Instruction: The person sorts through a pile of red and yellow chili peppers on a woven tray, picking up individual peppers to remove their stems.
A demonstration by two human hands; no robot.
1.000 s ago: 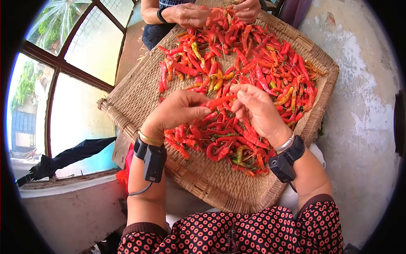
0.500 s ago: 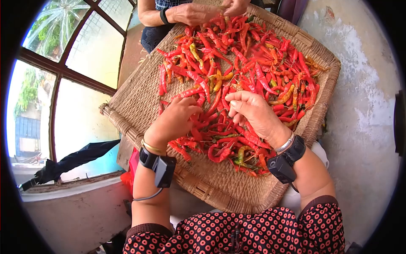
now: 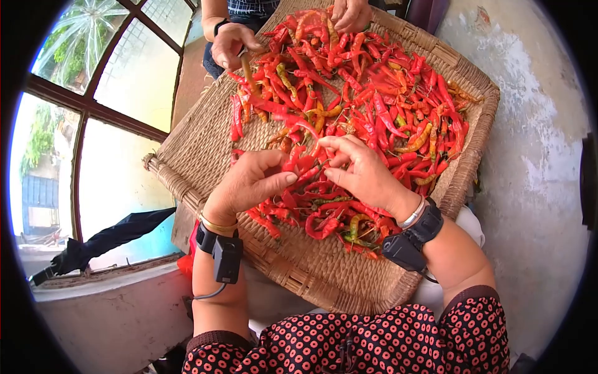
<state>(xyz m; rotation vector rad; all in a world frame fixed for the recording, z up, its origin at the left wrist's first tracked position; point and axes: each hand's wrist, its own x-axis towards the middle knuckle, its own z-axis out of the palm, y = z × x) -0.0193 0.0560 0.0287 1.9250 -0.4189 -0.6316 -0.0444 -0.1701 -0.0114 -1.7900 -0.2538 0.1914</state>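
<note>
A wide woven basket tray (image 3: 187, 140) bears a heap of red chili peppers (image 3: 389, 118), some of them yellow or greenish. Above the near left part of the heap, my left hand (image 3: 252, 181) holds a red pepper (image 3: 300, 163) between thumb and fingers. Close beside it on the right, my right hand (image 3: 364, 174) has its thumb and forefinger bent toward each other at the stem end of that pepper. Whether those fingertips pinch the stem is too small to tell.
Across the tray, another person's hand (image 3: 232, 45) is over its far left edge and their other hand (image 3: 351, 14) touches the peppers. A black folded umbrella (image 3: 115, 240) leans by the window at left. A bare wall (image 3: 529, 156) stands at right.
My left hand has turned and now has a red pepper in its fingers. My right hand has moved slightly left toward it. The other person's hands have moved apart.
</note>
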